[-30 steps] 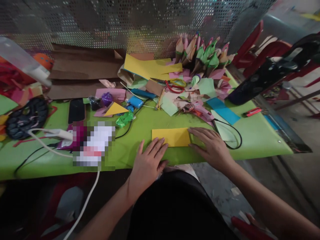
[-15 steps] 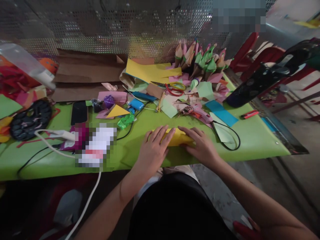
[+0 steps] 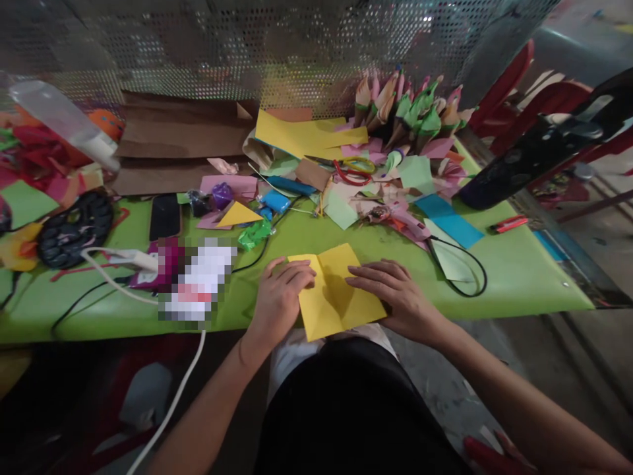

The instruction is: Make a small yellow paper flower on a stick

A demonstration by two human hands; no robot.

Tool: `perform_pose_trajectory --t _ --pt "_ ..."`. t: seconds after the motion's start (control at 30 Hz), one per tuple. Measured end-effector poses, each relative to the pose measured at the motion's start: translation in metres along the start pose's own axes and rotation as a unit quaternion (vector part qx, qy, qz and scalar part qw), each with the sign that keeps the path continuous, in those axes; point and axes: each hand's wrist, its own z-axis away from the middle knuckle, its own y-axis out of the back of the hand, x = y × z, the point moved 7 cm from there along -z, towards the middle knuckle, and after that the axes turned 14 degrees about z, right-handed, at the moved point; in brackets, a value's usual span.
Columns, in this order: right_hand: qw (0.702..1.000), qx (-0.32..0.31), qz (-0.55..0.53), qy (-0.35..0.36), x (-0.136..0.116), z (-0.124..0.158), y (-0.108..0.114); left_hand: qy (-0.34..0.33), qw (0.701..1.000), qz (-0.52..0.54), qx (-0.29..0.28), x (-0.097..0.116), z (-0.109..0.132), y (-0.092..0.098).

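Observation:
A sheet of yellow paper (image 3: 332,297) with a crease down it spreads out at the front edge of the green table (image 3: 232,307). My left hand (image 3: 283,297) grips its left side, fingers bent over the top and the thumb hidden. On the opposite side, my right hand (image 3: 390,290) holds the sheet's right edge, its fingers lying across the paper and its thumb out of sight underneath. The near corner of the sheet hangs over my lap. A pink glue gun (image 3: 408,227) with a black cord lies beyond my right hand.
Scissors (image 3: 356,173) and paper scraps crowd the middle back, before several paper-wrapped cones (image 3: 420,112). A dark bottle-like object (image 3: 524,158) leans at the right, near a red lighter-like item (image 3: 509,224). A phone (image 3: 167,216) and a power strip (image 3: 168,264) with cables sit left.
The yellow paper was folded and pressed flat under both hands; now it is opened out, showing its crease. My hands have moved apart to its two sides. The view has shifted slightly.

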Motion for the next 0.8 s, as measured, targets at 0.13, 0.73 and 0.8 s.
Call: perform_pose_trajectory --t 0.13,0.73,0.8 --pt "1.000 0.016 0.001 -0.012 0.006 0.002 -0.005 0.036 0.997 0.026 -0.068 -0.013 0.010 -0.002" --pt "0.966 -0.031 -0.104 -0.234 0.029 -0.010 -0.020 0.230 0.973 0.001 0.024 -0.027 0.023 0.006" --pt "0.959 -0.027 -0.083 -0.269 0.032 -0.008 -0.022 0.256 0.966 -0.014 0.040 -0.030 0.022 0.005"
